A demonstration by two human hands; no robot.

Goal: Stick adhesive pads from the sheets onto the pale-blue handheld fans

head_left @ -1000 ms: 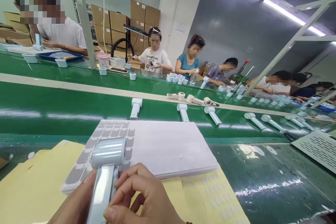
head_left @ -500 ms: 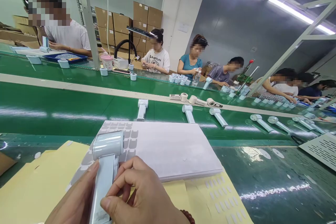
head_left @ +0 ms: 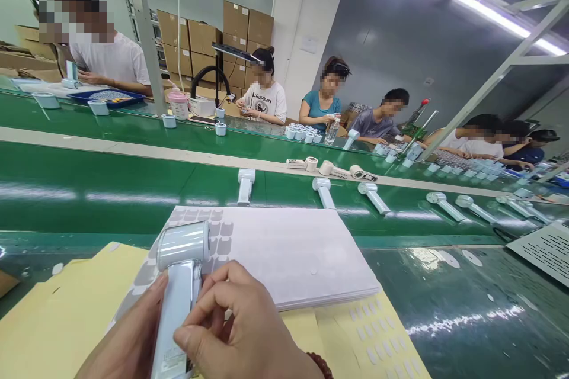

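Head view shows the handheld fan [head_left: 180,284] above the stack of sheets [head_left: 288,254], long axis pointing away from the person, left hand [head_left: 128,337] clamped round its handle, right hand [head_left: 240,331] fingers [head_left: 208,291] pinched together on the handle's right edge.

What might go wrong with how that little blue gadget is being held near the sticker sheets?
The left hand grips the pale blue device by its handle alone while the right hand pinches at it; it might slip onto the sticker sheets. The loose yellow backing sheets underneath could slide or snag.
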